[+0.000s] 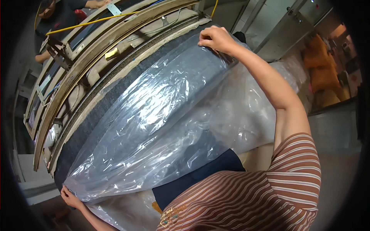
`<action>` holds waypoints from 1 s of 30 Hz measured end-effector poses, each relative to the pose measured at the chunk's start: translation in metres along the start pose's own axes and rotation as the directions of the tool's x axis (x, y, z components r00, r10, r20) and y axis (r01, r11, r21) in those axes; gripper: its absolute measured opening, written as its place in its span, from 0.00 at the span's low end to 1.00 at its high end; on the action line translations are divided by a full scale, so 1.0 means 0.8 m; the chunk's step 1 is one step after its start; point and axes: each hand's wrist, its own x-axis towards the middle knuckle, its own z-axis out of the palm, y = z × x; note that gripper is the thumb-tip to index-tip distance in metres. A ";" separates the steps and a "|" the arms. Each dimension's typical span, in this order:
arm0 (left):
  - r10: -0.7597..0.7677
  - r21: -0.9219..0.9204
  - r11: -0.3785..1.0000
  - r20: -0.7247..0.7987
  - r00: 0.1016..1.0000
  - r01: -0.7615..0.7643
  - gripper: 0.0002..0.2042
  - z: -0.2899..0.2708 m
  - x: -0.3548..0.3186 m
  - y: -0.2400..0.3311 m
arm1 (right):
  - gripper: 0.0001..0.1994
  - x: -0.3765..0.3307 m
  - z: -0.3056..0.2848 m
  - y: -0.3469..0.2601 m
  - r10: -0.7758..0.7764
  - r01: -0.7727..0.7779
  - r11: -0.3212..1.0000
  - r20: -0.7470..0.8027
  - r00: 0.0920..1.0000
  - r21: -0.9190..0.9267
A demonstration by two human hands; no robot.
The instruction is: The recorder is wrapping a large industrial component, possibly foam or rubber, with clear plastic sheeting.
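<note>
A wide, clear plastic sheet stretches slantwise in front of me, wrinkled and shining under the light. My left hand pinches its lower left corner. At the far right end, my right hand has its fingers curled on the sheet's upper edge. Beneath the plastic lies a dark grey surface, whose far border shows past the sheet. The near part of the sheet hangs down toward my body, over dark blue cloth at my waist.
Beyond the dark surface runs a long worn frame with a yellow hose across it. A yellow block rests on the frame. Another person is behind it, at the upper left. More crumpled plastic lies at the right.
</note>
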 end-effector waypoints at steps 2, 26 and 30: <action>-0.016 0.001 1.000 0.016 1.000 0.016 0.14 0.002 -0.002 0.008 | 0.11 -0.001 0.007 0.009 0.156 -0.154 0.968 0.002 0.988 0.201; -0.438 -0.732 0.614 -0.005 0.899 0.296 0.22 -0.104 0.029 -0.035 | 0.09 0.071 -0.027 0.026 0.249 0.178 0.513 -0.344 0.905 0.840; -0.207 -0.455 0.876 -0.057 0.977 0.159 0.13 0.010 0.100 -0.059 | 0.09 0.083 0.024 0.027 0.343 -0.024 0.817 -0.453 0.823 0.576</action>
